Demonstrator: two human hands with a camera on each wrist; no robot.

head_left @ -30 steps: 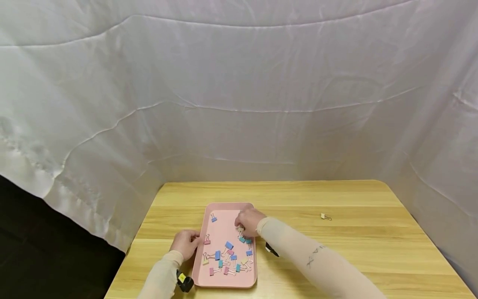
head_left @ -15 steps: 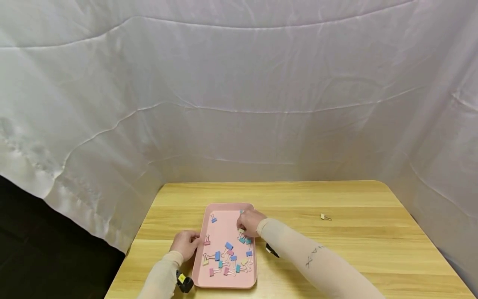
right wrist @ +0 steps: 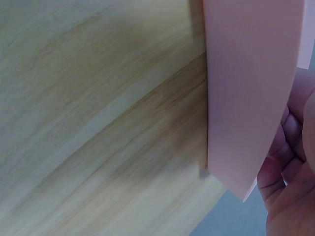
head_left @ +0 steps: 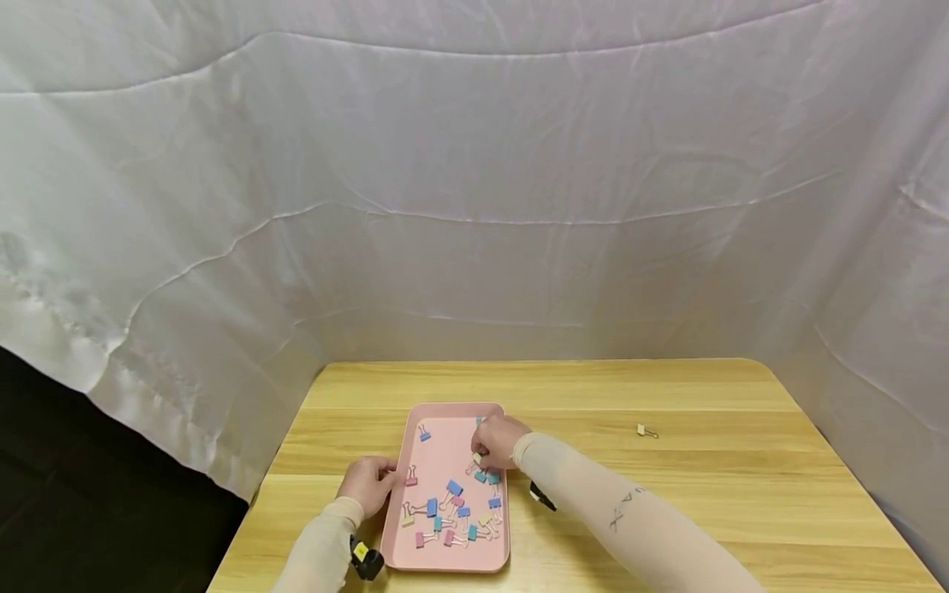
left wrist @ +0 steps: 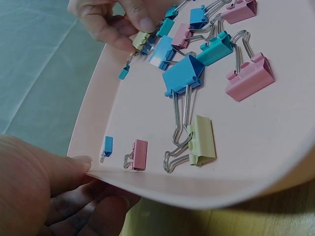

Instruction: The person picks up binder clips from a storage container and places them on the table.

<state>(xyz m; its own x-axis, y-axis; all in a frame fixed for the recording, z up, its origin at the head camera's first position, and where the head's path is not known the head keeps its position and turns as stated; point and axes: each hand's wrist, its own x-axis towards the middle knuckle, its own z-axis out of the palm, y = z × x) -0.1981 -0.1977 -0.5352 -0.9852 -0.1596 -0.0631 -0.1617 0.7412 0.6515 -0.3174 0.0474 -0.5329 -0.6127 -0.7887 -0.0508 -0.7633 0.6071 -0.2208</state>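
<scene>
In the head view my left hand (head_left: 366,484) grips the left rim of a pink tray (head_left: 445,453). Its thumb lies over the rim in the left wrist view, and the other fingers are below on the outside. Inside the tray, near its right side, my right hand (head_left: 502,441) pinches a pale yellow binder clip (head_left: 478,458) between thumb and fingers. Teal binder clips (head_left: 481,477) lie just below that hand. From the right wrist, the tray wall covers the held clip, and only the right hand's curled fingers (right wrist: 293,132) show.
Several pink, blue, teal and yellow binder clips, such as a large blue clip (left wrist: 183,74), crowd the tray's near half. A small blue clip (head_left: 425,433) sits in its far left corner. One pale clip (head_left: 647,431) lies on the wooden table (head_left: 712,494) to the right. Grey cloth (head_left: 519,272) surrounds the table.
My right hand has shifted slightly to the right and uncovered a teal clip behind it. The pinched yellow clip has tilted, its handles now pointing down and left. The left hand stays put.
</scene>
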